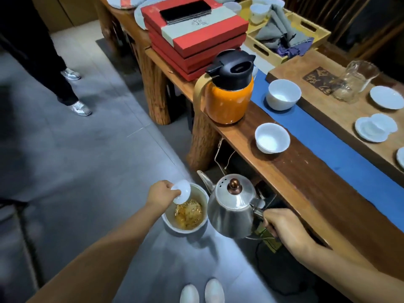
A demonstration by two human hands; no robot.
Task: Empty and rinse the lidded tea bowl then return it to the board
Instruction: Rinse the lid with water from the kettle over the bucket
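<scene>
1. A white tea bowl (182, 192) is gripped by the left hand (160, 194) and tilted over a white waste bucket (185, 209) on the floor.
2. Amber liquid and wet leaves are seen inside the bucket.
3. A steel kettle (231, 209) is held by its handle in the right hand (284, 228), just beside the bucket.
4. On the counter (284, 162), an orange flask (229, 95) and the wooden tea board (341, 114) are seen well apart from the bowl.
</scene>
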